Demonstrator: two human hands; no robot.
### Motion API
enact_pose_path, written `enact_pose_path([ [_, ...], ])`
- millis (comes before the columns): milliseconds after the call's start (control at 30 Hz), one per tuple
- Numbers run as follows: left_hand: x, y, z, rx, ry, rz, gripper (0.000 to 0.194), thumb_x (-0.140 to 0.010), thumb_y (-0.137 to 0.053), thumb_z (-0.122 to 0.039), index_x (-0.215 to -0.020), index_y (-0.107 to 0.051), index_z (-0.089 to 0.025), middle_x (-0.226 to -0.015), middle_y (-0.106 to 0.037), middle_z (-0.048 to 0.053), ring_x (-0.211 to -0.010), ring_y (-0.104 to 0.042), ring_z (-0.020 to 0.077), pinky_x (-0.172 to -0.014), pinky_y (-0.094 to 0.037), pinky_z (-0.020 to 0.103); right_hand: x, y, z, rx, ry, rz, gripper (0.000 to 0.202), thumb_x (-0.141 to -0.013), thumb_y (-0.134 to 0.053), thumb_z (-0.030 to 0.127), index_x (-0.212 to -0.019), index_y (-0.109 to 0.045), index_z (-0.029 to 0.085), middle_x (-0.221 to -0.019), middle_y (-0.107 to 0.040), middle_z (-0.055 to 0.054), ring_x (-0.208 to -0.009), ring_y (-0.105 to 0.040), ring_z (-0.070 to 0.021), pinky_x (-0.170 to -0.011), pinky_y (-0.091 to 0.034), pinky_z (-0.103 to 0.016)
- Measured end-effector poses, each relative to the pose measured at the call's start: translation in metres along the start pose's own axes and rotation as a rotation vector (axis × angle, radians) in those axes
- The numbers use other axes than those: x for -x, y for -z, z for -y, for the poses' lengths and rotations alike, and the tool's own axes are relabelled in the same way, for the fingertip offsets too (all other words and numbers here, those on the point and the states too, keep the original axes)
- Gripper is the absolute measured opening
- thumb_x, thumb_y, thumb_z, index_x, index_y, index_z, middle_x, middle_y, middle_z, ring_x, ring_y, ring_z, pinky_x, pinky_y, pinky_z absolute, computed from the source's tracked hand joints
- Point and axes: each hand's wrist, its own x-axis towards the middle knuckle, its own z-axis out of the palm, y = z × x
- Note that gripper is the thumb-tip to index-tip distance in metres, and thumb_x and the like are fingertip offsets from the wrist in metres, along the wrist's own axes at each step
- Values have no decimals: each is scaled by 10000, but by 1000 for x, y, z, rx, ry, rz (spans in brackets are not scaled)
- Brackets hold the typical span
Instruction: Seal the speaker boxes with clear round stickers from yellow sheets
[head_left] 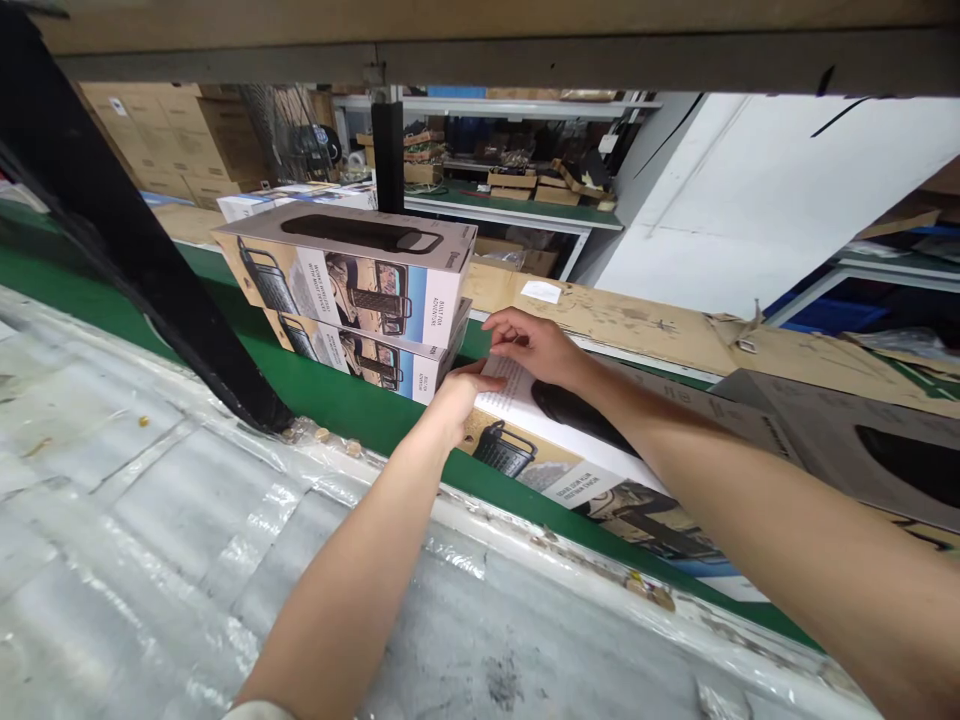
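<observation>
A printed product box (585, 470) lies on the green conveyor belt (360, 420) in front of me, with a dark device pictured on its top. My left hand (456, 398) is closed around the left end of this box, its thumb over the top edge and the other fingers partly hidden behind the end. Just above that same end, my right hand (529, 345) has its fingers curled in toward the thumb. Whether anything is between those fingers cannot be made out. Two similar boxes (352, 285) are stacked to the left of my hands.
Another box (855, 440) stands at the right. A dark slanted post (142, 230) rises at the left, and a beam (480, 60) crosses overhead. Behind the belt runs a cardboard-covered surface (645, 320). The near worktop (187, 540) is wrapped in clear plastic. Cartons (172, 140) are piled at the back left.
</observation>
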Motion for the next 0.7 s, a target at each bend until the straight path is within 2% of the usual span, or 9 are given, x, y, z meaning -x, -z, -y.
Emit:
enact_pose_path([
  [133,-2,4,-2,8,32,9,475,-517,-808,-164,-991,-793,-168,-857,-764,47,-984,-688,313,-877,-483,383,-2,-5,1,94,16,18,241,-824,-611,262,-1057,-659,225,-845,-677,-17,-752,-627,-199,-773,-512,-347],
  [333,-2,6,-4,20,23,12,445,-497,-790,-147,-942,-791,-150,-828,-761,48,-936,-696,299,-872,-493,379,0,-8,-5,199,28,-16,296,-845,-592,193,-1131,-662,228,-900,-691,-29,-773,-636,-203,-795,-517,-347],
  [433,-2,7,-4,21,32,-7,491,-504,-784,-145,-994,-792,-135,-825,-771,61,-893,-711,303,-814,-507,374,-3,-9,-10,197,-17,-36,392,-833,-642,204,-1223,-636,244,-956,-701,-30,-799,-639,-203,-828,-524,-357],
  [533,-2,8,-5,30,43,-2,577,-500,-797,-153,-1075,-777,-126,-818,-774,72,-832,-717,296,-752,-502,357,-6,-10,-15,220,-113,-113,484,-784,-700,204,-1259,-622,251,-1057,-704,-42,-774,-638,-191,-793,-545,-360],
  [633,-1,10,-6,39,53,8,590,-494,-812,-163,-1082,-773,-122,-822,-771,77,-831,-715,295,-758,-498,355,-2,-8,-15,257,-154,-187,386,-811,-589,139,-1182,-670,214,-1067,-716,-74,-819,-660,-217,-822,-557,-403],
  [700,-2,11,-5,45,46,-1,548,-489,-809,-156,-1035,-783,-122,-832,-772,79,-846,-713,296,-781,-502,362,7,-5,-12,279,-83,-166,398,-825,-503,90,-1140,-713,213,-1126,-728,-91,-982,-674,-254,-931,-537,-446],
])
